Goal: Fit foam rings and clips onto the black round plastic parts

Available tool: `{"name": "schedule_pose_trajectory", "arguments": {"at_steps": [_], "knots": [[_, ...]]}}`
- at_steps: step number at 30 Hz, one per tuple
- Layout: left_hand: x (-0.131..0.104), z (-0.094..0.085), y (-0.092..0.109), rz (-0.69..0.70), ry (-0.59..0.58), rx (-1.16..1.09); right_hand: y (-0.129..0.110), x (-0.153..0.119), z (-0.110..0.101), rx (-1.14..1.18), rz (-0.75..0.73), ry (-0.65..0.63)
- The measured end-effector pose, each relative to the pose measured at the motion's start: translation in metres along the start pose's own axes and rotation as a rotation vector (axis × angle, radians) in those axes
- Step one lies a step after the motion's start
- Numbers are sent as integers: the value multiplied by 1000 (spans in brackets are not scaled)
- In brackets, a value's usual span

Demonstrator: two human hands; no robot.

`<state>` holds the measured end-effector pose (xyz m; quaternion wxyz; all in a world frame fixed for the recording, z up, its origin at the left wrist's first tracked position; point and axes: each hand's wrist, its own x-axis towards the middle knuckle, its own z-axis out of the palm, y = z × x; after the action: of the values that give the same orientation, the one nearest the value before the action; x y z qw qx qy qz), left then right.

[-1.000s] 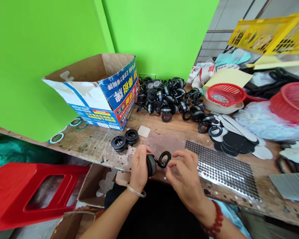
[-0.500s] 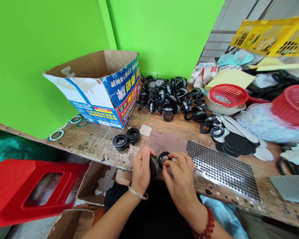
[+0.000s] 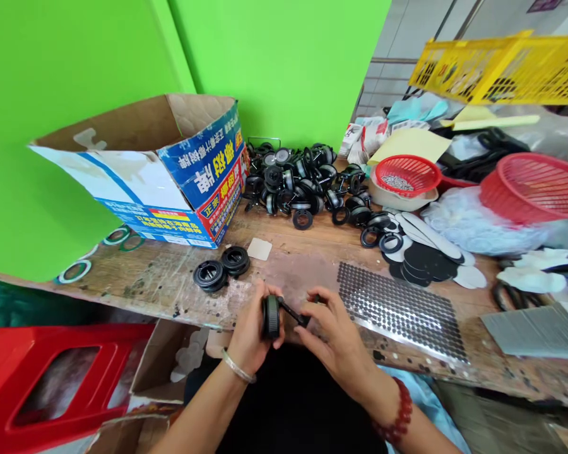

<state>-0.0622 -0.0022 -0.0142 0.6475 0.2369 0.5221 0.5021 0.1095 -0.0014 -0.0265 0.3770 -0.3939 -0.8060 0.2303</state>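
My left hand (image 3: 250, 331) is wrapped round a black wheel (image 3: 271, 317) with a ribbed rim, held just over the table's front edge. From beside the wheel a thin black part (image 3: 291, 311) slants across to my right hand (image 3: 336, 334); it looks like a ring seen edge-on. The thumb and fingers of my right hand close on its far end, partly hiding it. Two short stacks of black wheel parts (image 3: 210, 275) lie on the table beyond my left hand, beside a small beige card (image 3: 259, 248).
A blue and white carton (image 3: 184, 195) stands at the back left, next to a heap of black wheel assemblies (image 3: 307, 183). To the right lie a sheet of dark dots (image 3: 402, 312), black and white pads (image 3: 428, 261) and red baskets (image 3: 407, 173). A red stool (image 3: 9, 378) is low at left.
The black ring, seen face-on before, has turned to a thin slanting edge between my hands. My left hand and the wheel have rotated. The view has shifted a little to the right.
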Motion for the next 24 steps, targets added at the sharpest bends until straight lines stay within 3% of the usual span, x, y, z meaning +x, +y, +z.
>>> {"name": "schedule_pose_trajectory", "arguments": {"at_steps": [2,4,5,7,8,10,12,14,20,24], "knots": [[-2,-3,4,271,-36,245,0,-1,-10,101,105,-37],[-6,-6,7,550,-185,467,-2,-3,-19,214,253,-124],[-8,-7,8,620,-302,538,-2,-4,-23,282,325,-193],[-12,-7,7,609,-456,600,1,-5,-31,412,451,-335],[-13,-6,5,563,-442,592,6,-6,-34,440,494,-362],[-13,-1,0,441,-253,504,23,-4,-40,338,507,-293],[-11,4,-5,306,-48,344,43,-1,-45,72,430,-152],[-6,8,-7,205,61,191,61,3,-48,-165,322,-118],[3,11,-7,153,126,65,67,13,-42,-455,260,-329],[4,13,-5,193,155,20,64,15,-34,-591,219,-333]]}}
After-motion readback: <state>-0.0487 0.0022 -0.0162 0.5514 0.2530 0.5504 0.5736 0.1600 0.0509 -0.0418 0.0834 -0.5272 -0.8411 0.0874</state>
